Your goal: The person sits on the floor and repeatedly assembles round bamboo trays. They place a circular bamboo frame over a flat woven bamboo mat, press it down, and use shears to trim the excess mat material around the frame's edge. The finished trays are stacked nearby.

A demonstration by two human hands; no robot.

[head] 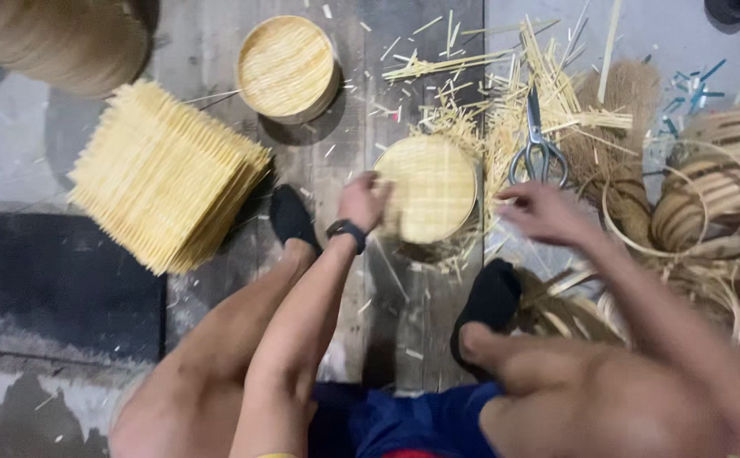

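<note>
Bare knees frame left hand (361,201) gripping round woven mat (431,188), scissors (537,144) nearby.

A round woven bamboo disc (429,188), pale yellow with a fine crosshatch weave, sits just right of the frame's centre. It lies flat on the dark plank floor (353,127), face up, its edge neatly circular, with loose bamboo splinters around it. Its left rim is gripped by the left hand (363,202).
</note>
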